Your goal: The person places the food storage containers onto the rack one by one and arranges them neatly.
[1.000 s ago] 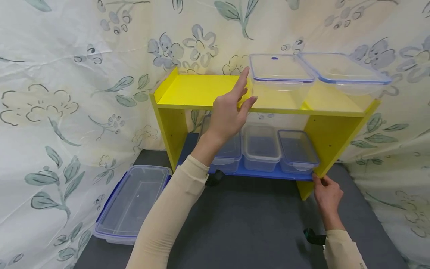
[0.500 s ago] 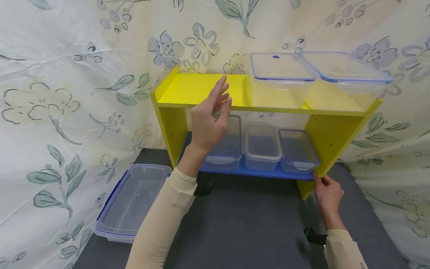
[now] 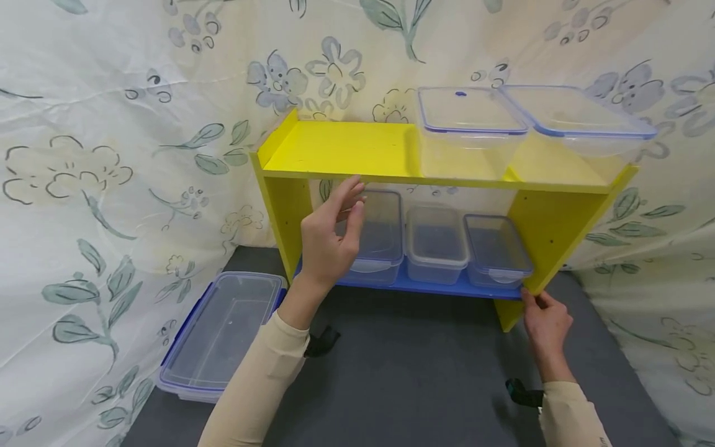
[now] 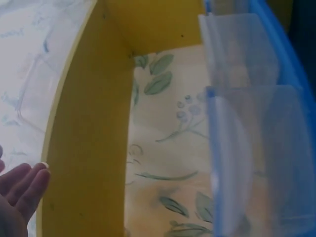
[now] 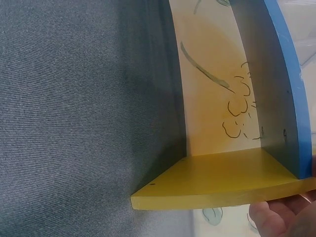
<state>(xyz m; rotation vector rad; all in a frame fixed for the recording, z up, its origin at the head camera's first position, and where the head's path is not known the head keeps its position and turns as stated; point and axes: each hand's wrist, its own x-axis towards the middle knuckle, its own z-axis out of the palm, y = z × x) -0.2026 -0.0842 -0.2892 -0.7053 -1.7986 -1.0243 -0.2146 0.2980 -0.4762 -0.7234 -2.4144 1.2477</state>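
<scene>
In the head view my left hand [image 3: 329, 239] hangs in front of a yellow and blue shelf unit [image 3: 335, 149], its fingers loosely extended and holding nothing. Behind it, on the blue lower shelf, stands a large lidded plastic food container [image 3: 380, 230]. The left wrist view has these fingers [image 4: 32, 192] by the edge of the yellow top board [image 4: 89, 123]. At the unit's lower right corner, my right hand [image 3: 547, 323] grips the yellow side panel [image 3: 550, 230]. In the right wrist view its fingers [image 5: 269, 217] lie against the panel's outer face; the rest is partly cut off.
Two clear containers with blue-rimmed lids, one at the middle [image 3: 472, 115] and one at the right [image 3: 581, 115], stand on top. Smaller containers [image 3: 437, 239] [image 3: 497, 245] share the lower shelf. Another large container [image 3: 223, 335] lies left on the dark table [image 3: 402, 372]. Floral cloth [image 3: 112, 186] surrounds everything.
My left hand has come down and to the left, from beside the middle top container to in front of the lower shelf. The right hand keeps its grip on the panel.
</scene>
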